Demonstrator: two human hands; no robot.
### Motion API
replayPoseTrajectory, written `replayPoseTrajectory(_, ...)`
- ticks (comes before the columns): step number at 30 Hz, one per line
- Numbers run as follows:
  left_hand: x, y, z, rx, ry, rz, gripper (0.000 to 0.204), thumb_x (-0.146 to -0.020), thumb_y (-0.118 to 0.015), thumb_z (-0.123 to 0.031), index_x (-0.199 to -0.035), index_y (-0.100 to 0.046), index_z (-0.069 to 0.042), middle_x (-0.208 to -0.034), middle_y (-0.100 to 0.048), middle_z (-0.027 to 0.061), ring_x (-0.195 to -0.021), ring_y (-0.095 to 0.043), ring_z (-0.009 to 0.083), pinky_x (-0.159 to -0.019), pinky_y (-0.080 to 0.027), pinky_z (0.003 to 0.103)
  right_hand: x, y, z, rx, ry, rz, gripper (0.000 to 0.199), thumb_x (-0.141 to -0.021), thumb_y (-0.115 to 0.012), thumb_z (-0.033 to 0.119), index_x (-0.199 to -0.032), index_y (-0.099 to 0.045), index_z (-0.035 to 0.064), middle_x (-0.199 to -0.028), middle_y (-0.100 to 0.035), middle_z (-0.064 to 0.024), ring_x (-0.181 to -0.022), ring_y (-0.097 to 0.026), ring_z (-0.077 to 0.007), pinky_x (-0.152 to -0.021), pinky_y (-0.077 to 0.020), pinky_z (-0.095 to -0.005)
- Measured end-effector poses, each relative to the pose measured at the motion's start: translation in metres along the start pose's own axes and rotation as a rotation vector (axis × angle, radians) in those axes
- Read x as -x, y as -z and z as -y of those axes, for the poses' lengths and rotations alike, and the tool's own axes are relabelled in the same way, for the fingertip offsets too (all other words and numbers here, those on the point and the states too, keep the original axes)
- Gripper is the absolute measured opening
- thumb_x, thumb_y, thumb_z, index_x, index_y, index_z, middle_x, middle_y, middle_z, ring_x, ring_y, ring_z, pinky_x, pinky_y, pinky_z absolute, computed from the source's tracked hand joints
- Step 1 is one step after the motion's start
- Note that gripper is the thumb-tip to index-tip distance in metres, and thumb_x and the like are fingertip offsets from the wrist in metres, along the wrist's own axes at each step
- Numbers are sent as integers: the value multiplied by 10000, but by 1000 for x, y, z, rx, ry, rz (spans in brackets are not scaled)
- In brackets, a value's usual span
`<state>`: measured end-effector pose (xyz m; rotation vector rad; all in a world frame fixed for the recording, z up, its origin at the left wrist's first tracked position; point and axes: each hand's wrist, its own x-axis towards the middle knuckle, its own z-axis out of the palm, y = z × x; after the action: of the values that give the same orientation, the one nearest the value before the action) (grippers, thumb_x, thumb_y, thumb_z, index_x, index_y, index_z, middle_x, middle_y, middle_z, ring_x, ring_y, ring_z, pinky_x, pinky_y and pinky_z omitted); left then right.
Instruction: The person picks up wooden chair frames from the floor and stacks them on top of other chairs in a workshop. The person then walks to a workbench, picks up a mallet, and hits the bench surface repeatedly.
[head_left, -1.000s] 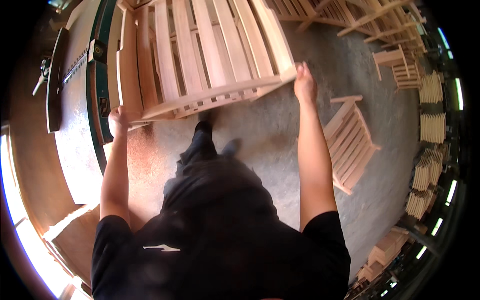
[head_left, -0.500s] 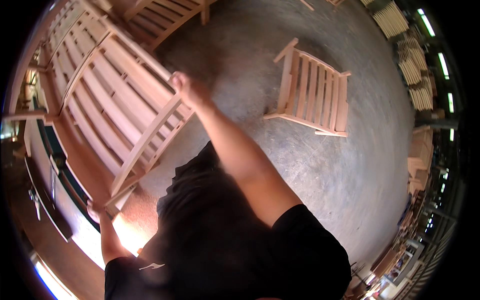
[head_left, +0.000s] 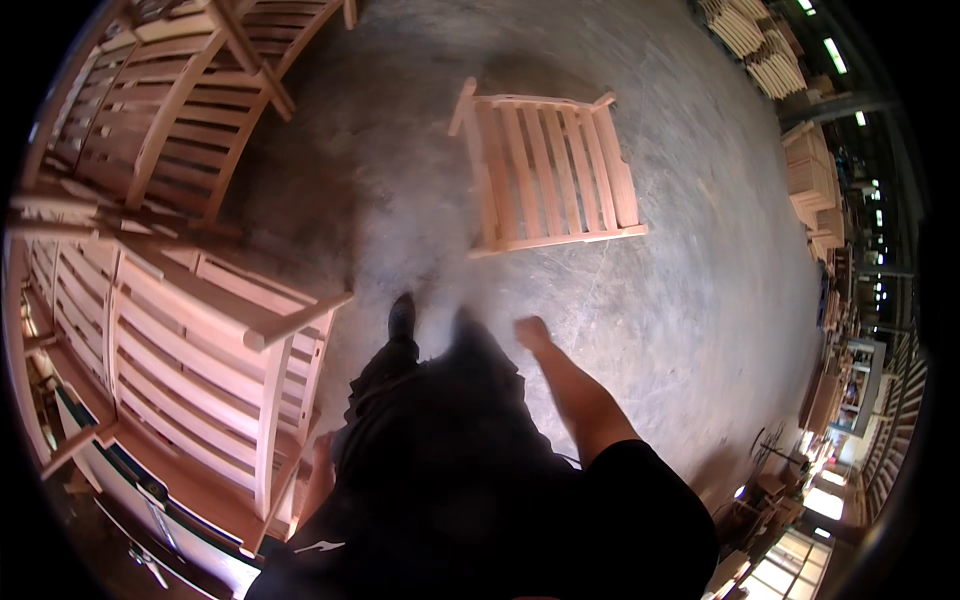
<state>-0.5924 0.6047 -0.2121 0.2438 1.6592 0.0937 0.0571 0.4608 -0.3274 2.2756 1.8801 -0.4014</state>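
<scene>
A slatted wooden bench frame stands at my left, its near armrest jutting toward my legs. My left hand hangs low beside the bench's near end; its fingers are too unclear to tell whether they touch the wood. Over the floor in front of my body, my right hand is loosely closed with nothing visible in it, apart from any furniture. Beyond it a small slatted wooden frame with short projecting ends lies on the concrete.
Other slatted wooden benches stand at the far left. Grey concrete floor spreads ahead and to the right. Stacks of wooden parts and more stacked wood line the far right side. My shoes are on the floor below me.
My right hand has let go of the bench's end and swung right over the floor. My left hand has left the bench's lower corner. My view has turned, and the bench shows lower at left.
</scene>
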Motion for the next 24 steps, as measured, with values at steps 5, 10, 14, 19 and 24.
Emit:
replayPoseTrajectory(5, 11, -155, -140, -69, -153, 148, 308, -932, -546, -286, -1159, -548, -78, -859, -649, 94, -674, -620, 183, -584, -514, 304, 48, 12, -129, -835, -1005, 302, 358, -850, -633, 316, -615, -620, 46, -571, -591, -90, -438, -538, -225, -448, -432, -393)
replayPoseTrajectory(10, 56, -257, -203, -197, -331, -32, 365, -954, -516, -311, -1229, -538, -72, -991, -670, 120, -727, -646, 189, -583, -496, 280, -49, 73, -220, -678, -764, 255, 386, -827, -583, 377, -840, -713, 14, -842, -683, -226, -837, -675, -369, -773, -514, -435)
replayPoseTrajectory(14, 80, -311, -154, -141, -272, -261, 278, -972, -514, -267, -1133, -586, -52, -810, -663, 73, -660, -630, 182, -527, -474, 268, -151, 33, -297, -801, -776, 98, 403, -806, -574, 376, -979, -710, 39, -1043, -675, -218, -1051, -632, -361, -919, -485, -433)
replayPoseTrajectory(19, 172, -377, -57, -387, -27, -507, 114, -905, -507, -39, -834, -591, -10, -649, -572, 88, -515, -556, 138, -404, -390, 230, -257, -31, -377, -741, -794, 148, 555, -747, -679, 381, -1136, -629, -12, -1117, -651, -256, -1116, -593, -396, -986, -457, -441)
replayPoseTrajectory(24, 223, -424, -22, -566, 41, -503, 388, -886, -595, -219, -1148, -544, 64, -768, -678, 179, -571, -672, 213, -478, -521, 303, -332, -32, -425, -657, -928, 54, 772, -648, -794, 310, -1249, -524, -91, -1133, -628, -298, -1079, -605, -439, -954, -484, -468)
